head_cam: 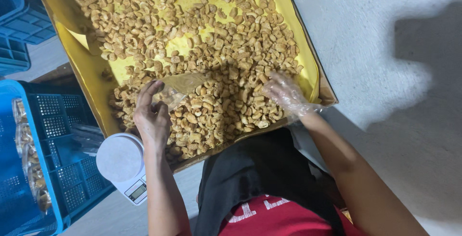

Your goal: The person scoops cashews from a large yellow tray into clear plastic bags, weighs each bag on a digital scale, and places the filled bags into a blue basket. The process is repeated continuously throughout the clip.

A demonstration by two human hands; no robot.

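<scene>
A large cardboard tray point(100, 94) lined with yellow paper holds a heap of golden fried snack pieces point(211, 48). My left hand point(151, 115) rests at the tray's near edge and holds open a small clear plastic bag point(180, 87) that lies on the pieces. My right hand point(286, 91), in a thin clear plastic glove, presses flat into the snack pieces to the right of the bag, fingers spread.
A small white kitchen scale point(122, 164) sits by the tray's near left corner. A blue plastic crate point(43, 168) at left holds filled snack bags point(29, 159). More blue crates point(19, 19) stand at top left. Grey floor point(385, 48) lies to the right.
</scene>
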